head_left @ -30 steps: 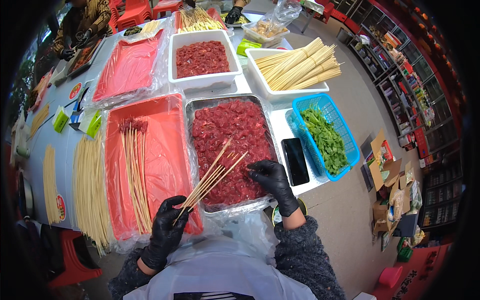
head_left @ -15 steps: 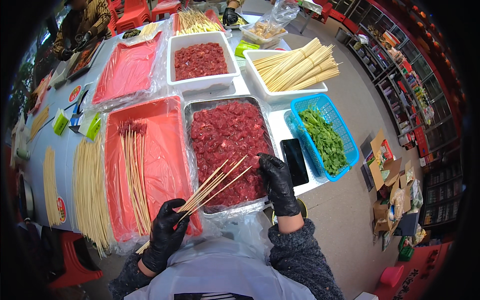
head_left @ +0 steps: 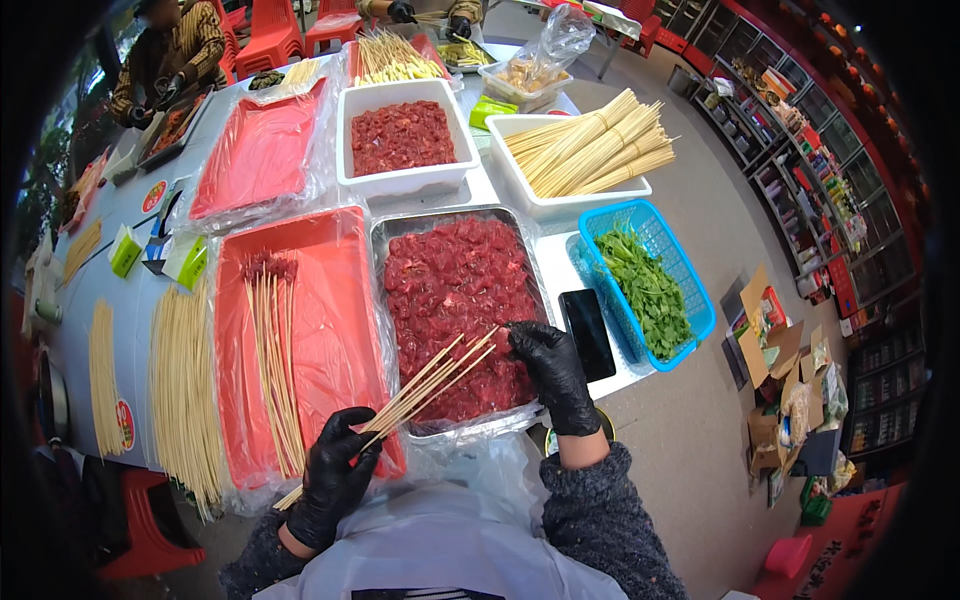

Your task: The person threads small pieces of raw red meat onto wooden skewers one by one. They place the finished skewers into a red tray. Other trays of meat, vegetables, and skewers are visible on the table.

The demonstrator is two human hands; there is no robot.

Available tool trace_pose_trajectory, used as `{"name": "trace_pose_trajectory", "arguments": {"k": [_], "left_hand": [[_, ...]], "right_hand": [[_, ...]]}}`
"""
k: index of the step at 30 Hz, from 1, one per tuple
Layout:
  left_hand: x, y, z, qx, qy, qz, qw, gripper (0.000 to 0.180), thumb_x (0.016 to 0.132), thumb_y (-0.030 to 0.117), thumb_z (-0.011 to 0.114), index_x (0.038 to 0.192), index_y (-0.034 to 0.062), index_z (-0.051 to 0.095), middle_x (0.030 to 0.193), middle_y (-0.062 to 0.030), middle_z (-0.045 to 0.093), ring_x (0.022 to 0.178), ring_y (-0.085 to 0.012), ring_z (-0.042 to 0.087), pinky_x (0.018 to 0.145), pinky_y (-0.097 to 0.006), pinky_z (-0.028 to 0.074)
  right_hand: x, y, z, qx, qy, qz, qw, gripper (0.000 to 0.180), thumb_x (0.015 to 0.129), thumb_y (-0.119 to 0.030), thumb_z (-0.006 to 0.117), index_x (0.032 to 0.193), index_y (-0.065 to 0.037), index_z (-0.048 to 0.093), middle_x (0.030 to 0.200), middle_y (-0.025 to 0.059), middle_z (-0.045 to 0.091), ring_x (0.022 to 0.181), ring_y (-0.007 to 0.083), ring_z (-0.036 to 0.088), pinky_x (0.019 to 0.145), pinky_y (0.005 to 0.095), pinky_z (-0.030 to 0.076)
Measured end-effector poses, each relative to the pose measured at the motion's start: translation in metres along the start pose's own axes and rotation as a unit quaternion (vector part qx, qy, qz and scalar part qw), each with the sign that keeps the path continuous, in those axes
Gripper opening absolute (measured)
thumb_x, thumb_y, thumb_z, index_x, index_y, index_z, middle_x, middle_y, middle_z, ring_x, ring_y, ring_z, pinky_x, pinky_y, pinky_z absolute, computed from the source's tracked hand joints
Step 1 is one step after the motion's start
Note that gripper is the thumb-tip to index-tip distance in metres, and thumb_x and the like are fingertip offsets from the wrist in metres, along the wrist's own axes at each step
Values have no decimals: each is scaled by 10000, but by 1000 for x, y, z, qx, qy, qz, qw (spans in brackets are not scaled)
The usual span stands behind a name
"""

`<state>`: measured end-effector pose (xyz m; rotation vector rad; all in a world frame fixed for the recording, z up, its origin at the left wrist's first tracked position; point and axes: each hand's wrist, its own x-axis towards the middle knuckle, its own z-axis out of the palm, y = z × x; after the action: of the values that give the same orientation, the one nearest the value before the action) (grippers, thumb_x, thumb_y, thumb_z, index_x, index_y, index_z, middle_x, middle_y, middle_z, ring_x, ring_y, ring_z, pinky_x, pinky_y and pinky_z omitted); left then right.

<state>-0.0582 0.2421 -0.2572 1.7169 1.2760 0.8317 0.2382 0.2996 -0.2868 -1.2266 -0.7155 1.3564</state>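
Close handwork at the pale blue desk (head_left: 130, 320)

A long red plastic tray (head_left: 340, 320), lined with clear film, lay left of a rectangular silver metal tray (head_left: 382, 245) heaped with dark red raw meat chunks (head_left: 450, 270). The black-gloved left hand (head_left: 338, 475) had its grip closed round several thin pale wooden skewers (head_left: 425, 395), points out over the meat. At those points the black-gloved right hand (head_left: 552, 365) pinched a small pink meat piece (head_left: 501, 341); I couldn't tell whether a skewer had entered it.

The table (head_left: 132, 325) bears trays (head_left: 335, 310), skewers (head_left: 182, 390) and 1 phone (head_left: 587, 335).
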Motion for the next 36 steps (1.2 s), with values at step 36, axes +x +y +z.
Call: {"name": "trace_pose_trajectory", "arguments": {"k": [36], "left_hand": [[4,-1,8,-5,-6,5,1000,189,760,-74,589,926,-11,656,1060,-102,541,911,-192,568,757,-270,457]], "right_hand": [[-12,-2,13,64,-19,81,995,196,830,-107,626,1001,-11,626,789,10,638,668,70,575,609,182,465]]}}
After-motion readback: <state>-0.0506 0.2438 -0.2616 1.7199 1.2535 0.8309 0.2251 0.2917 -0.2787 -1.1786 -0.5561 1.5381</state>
